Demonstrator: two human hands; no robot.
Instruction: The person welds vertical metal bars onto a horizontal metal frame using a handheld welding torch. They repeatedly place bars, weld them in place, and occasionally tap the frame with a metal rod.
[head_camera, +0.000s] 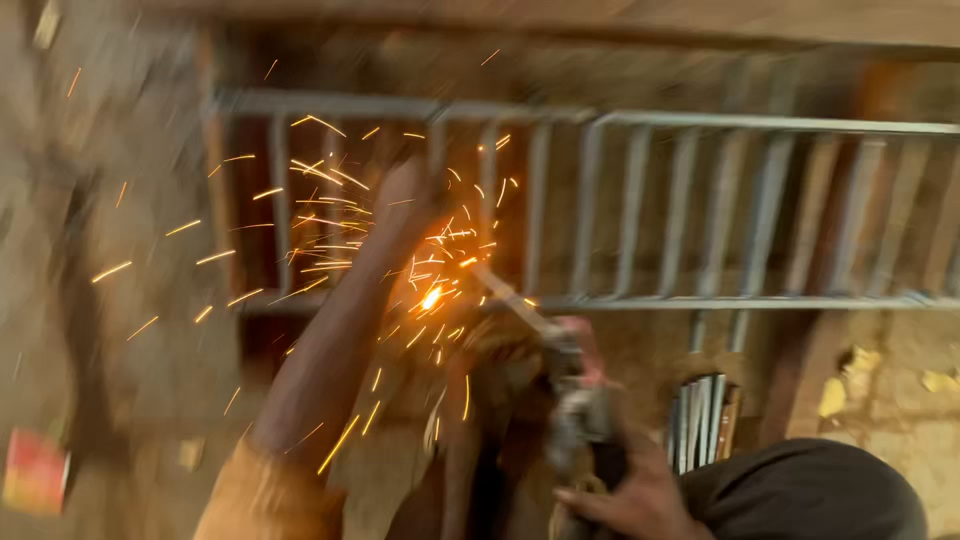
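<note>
there, grinder (575, 400) disc-end up-left

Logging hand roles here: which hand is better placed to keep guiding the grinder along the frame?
Right. The right hand grips the grinder, its disc sparking at the frame. The left hand reaches out onto the bars, likely steadying them.

A metalworking workshop. A welded grey steel grille (640, 210) spans the frame's upper half over a dirt floor (900, 350). Orange sparks (430, 297) fly at centre from a power grinder (580, 400).
</note>
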